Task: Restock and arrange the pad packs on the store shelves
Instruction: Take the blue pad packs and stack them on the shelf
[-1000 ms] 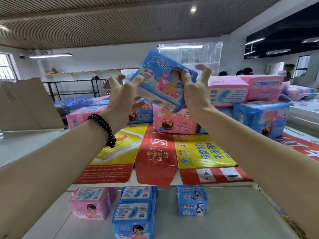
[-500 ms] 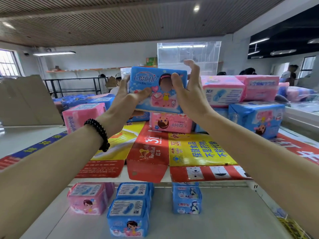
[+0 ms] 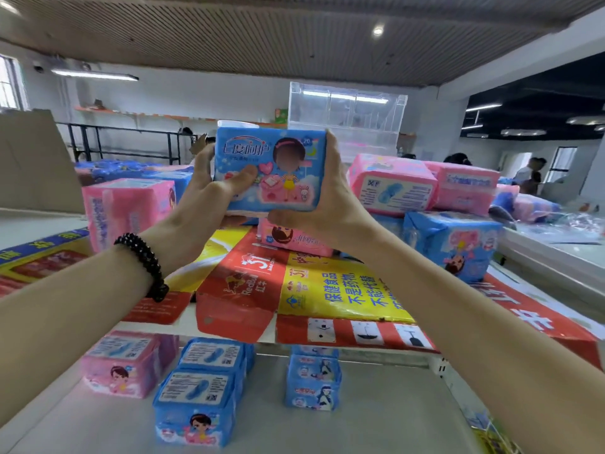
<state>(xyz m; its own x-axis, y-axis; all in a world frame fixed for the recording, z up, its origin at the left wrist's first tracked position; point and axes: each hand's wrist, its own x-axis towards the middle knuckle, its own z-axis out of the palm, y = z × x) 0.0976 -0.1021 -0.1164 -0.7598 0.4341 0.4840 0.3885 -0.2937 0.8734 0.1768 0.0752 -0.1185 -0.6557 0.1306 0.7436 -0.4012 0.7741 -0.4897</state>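
Blue pad pack (image 3: 270, 170) held upright, front face toward camera, in the air above the top shelf (image 3: 347, 291). Left hand (image 3: 209, 198) fingers clasp its left edge, thumb across the front. Right hand (image 3: 322, 204) fingers wrap its right edge and underside. Just below the fingers: pink pack (image 3: 294, 239) lying on the shelf. Right of the fingers: stacked pink packs (image 3: 393, 185).

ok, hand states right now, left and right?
Left hand: closed on the blue pad pack, thumb across its front.
Right hand: closed on the same pack's right side.
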